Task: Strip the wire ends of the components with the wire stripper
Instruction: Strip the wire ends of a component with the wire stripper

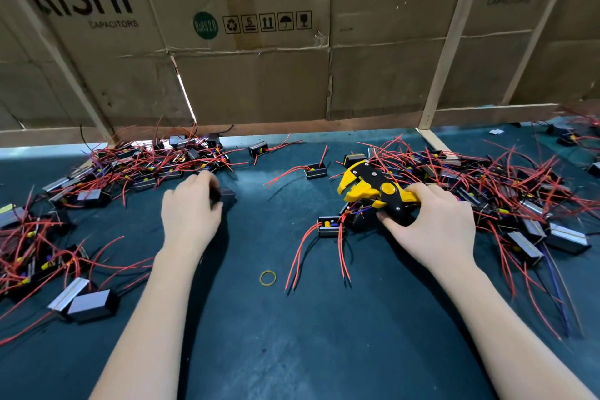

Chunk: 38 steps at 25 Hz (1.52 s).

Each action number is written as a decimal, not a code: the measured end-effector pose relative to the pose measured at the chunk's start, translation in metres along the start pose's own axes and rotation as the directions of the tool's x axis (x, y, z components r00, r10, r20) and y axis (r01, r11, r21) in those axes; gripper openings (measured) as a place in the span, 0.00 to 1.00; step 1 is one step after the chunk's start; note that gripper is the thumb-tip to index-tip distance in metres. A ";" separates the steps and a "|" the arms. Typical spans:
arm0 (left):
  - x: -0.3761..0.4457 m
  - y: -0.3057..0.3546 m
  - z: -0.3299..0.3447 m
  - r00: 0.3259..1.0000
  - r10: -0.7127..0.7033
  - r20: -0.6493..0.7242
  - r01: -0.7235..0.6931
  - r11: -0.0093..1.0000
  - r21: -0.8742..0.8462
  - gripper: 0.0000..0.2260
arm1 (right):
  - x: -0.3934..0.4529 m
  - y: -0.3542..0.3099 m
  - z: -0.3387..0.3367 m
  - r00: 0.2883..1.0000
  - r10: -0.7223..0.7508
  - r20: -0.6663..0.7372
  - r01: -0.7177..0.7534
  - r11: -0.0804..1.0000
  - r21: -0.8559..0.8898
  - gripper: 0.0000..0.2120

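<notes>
My right hand [431, 224] grips the handles of a yellow and black wire stripper [373, 188], whose jaws point left above the mat. My left hand [190, 208] holds a small black box component [225, 196] at the edge of the left pile; the component is blurred and partly hidden by my fingers. Another black component [329, 226] with long red wires lies on the mat just below and left of the stripper.
Piles of black components with red wires cover the left [130, 166] and right [487, 185] of the dark green mat [292, 334]. A yellow rubber band [268, 278] lies between my arms. A cardboard wall [259, 75] with wooden struts closes the back.
</notes>
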State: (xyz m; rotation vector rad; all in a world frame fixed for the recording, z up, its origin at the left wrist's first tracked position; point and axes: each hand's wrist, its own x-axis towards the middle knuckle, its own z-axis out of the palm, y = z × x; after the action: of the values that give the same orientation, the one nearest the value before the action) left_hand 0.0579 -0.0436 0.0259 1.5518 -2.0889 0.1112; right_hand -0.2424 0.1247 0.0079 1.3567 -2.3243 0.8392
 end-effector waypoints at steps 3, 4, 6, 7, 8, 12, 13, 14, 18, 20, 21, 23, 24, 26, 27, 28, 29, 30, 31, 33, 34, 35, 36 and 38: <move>-0.004 0.014 0.001 0.994 0.102 -0.039 -0.104 0.993 -0.052 0.14 | 0.001 0.001 -0.001 1.000 0.005 -0.003 -0.005 1.000 0.000 0.22; -0.006 0.016 0.002 0.994 0.112 0.010 -0.111 0.988 -0.104 0.13 | 0.001 0.001 -0.001 1.000 0.005 -0.001 -0.005 1.000 -0.004 0.22; -0.008 0.017 0.005 0.984 0.114 0.136 -0.079 0.968 -0.237 0.10 | 0.000 0.001 -0.001 1.000 0.005 0.001 -0.005 1.000 -0.006 0.22; -0.008 0.017 0.005 0.979 0.118 0.168 -0.063 0.952 -0.299 0.09 | 0.000 0.000 -0.001 1.000 0.002 -0.002 -0.002 1.000 0.000 0.22; -0.008 0.017 0.006 0.979 0.110 0.173 -0.045 0.939 -0.340 0.09 | 0.000 0.000 -0.001 1.000 -0.002 -0.007 0.002 1.000 0.006 0.22; -0.010 0.018 0.012 0.973 0.021 0.231 0.021 0.984 -0.178 0.18 | 0.000 0.000 -0.001 1.000 -0.005 0.002 0.005 1.000 0.004 0.22; -0.010 0.019 0.014 0.960 0.039 0.279 0.001 0.990 -0.143 0.19 | 0.001 -0.001 -0.001 1.000 -0.007 0.004 0.007 1.000 0.000 0.22; -0.010 0.020 0.016 0.945 0.081 0.318 -0.029 0.986 -0.164 0.19 | 0.001 -0.001 -0.001 1.000 -0.010 0.005 0.010 1.000 -0.001 0.21; -0.009 0.030 0.014 0.922 0.245 0.299 -0.156 0.943 -0.293 0.20 | 0.000 -0.001 -0.001 1.000 -0.026 -0.010 0.026 1.000 0.012 0.21; -0.012 0.036 0.013 0.969 0.216 0.117 -0.179 0.947 -0.265 0.14 | 0.000 -0.001 -0.001 0.999 -0.031 -0.011 0.031 0.999 0.011 0.21; -0.013 0.038 0.012 0.985 0.164 0.054 -0.147 0.960 -0.240 0.08 | 0.000 -0.001 -0.002 0.999 -0.034 -0.009 0.034 0.999 0.011 0.21; -0.015 0.040 0.010 0.994 0.061 0.092 -0.044 0.983 -0.181 0.08 | -0.001 -0.001 -0.001 0.999 -0.043 -0.005 0.043 0.999 0.006 0.21; -0.016 0.041 0.011 0.985 0.033 0.169 -0.007 0.988 -0.152 0.11 | -0.001 -0.002 0.000 0.999 -0.049 -0.006 0.049 0.999 0.002 0.21; -0.018 0.045 0.012 0.966 0.021 0.256 0.035 0.976 -0.215 0.09 | -0.002 -0.003 0.000 0.998 -0.065 -0.008 0.065 0.998 -0.002 0.21; -0.019 0.047 0.011 0.963 0.027 0.267 0.052 0.958 -0.282 0.07 | -0.002 -0.004 0.000 0.997 -0.073 -0.008 0.073 0.997 -0.001 0.21; -0.020 0.049 0.010 0.965 0.035 0.260 0.059 0.936 -0.346 0.07 | -0.002 -0.004 0.000 0.997 -0.077 -0.008 0.077 0.997 -0.003 0.21; -0.020 0.052 0.010 0.968 0.042 0.248 0.061 0.918 -0.392 0.07 | -0.002 -0.003 0.000 0.997 -0.075 -0.008 0.075 0.997 -0.006 0.21; -0.020 0.053 0.011 0.971 0.041 0.235 0.065 0.902 -0.427 0.08 | -0.002 -0.003 0.000 0.997 -0.071 -0.007 0.071 0.997 -0.008 0.21; -0.020 0.054 0.011 0.973 0.037 0.227 0.073 0.885 -0.460 0.08 | -0.002 -0.002 0.000 0.998 -0.068 -0.008 0.068 0.998 -0.008 0.21; -0.022 0.058 0.013 0.971 0.043 0.237 0.084 0.861 -0.501 0.07 | -0.002 -0.002 -0.001 0.998 -0.065 -0.003 0.065 0.998 -0.014 0.21; -0.023 0.059 0.014 0.968 0.055 0.244 0.082 0.853 -0.516 0.06 | -0.001 -0.002 0.000 0.998 -0.065 0.002 0.065 0.998 -0.018 0.21; -0.024 0.061 0.014 0.966 0.068 0.250 0.080 0.838 -0.539 0.05 | -0.001 -0.002 0.000 0.998 -0.066 0.005 0.066 0.998 -0.018 0.22; -0.024 0.062 0.015 0.965 0.078 0.252 0.082 0.817 -0.570 0.05 | -0.001 -0.002 0.000 0.998 -0.067 0.006 0.067 0.998 -0.018 0.22; -0.024 0.064 0.016 0.962 0.089 0.258 0.095 0.777 -0.622 0.07 | -0.002 -0.002 0.000 0.997 -0.074 0.005 0.074 0.997 -0.022 0.21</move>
State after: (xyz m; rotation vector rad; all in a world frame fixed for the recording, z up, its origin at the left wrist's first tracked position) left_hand -0.0008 -0.0073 0.0170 1.1861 -2.0121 -0.7818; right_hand -0.2396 0.1250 0.0078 1.4270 -2.2644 0.7862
